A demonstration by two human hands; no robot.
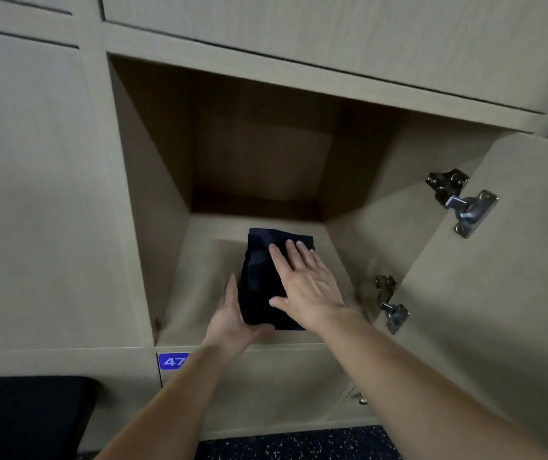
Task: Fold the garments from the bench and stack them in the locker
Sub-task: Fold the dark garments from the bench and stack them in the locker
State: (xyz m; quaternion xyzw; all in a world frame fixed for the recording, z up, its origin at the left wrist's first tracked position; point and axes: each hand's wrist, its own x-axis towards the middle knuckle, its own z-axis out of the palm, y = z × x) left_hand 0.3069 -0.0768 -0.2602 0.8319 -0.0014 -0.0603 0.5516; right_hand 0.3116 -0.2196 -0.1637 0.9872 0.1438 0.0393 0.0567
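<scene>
A folded dark navy garment [259, 280] lies on the floor of the open locker [199, 293], near its front edge. My right hand [302, 280] lies flat on top of the garment with straight, spread fingers. My left hand [233, 313] is against the garment's left side and near corner, its thumb running up along the left edge. Whether its fingers reach under the fabric I cannot tell. Apart from the garment, the locker holds nothing visible.
The locker door [505, 260] hangs open to the right on two metal hinges [461, 202]. A blue number plate [172, 361] marks the locker below. The black padded bench [23, 416] shows at the lower left. Closed locker doors surround the opening.
</scene>
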